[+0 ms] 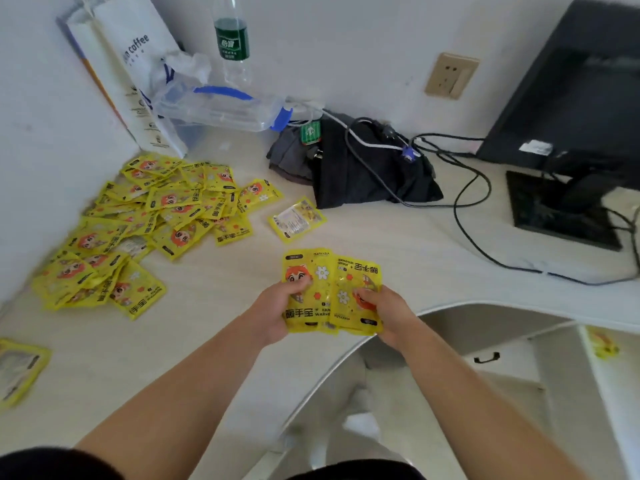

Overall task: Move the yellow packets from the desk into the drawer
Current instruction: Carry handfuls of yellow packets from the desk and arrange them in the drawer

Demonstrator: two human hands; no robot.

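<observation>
- The desk point(381, 237) fills most of my view. Its curved front edge runs just under both hands.
- The pile point(145, 220) of yellow packets lies on the desk at far left, along the wall. It is well apart from the hands and nearer the left one.
- What I take for the open drawer point(620, 393) sits at lower right, below the desk edge, with a lone packet point(604, 344) inside. It lies right of the hands, so I judge the right arm nearer for the drop.
- The stack point(332, 292) hangs over the desk's front edge, fanned in two, with its long axes pointing away from me.
- The left hand point(273, 313) grips the stack's left side, and the right hand point(388, 313) grips its right side.
- A stray packet point(297, 220) lies on the desk just beyond the stack.
</observation>
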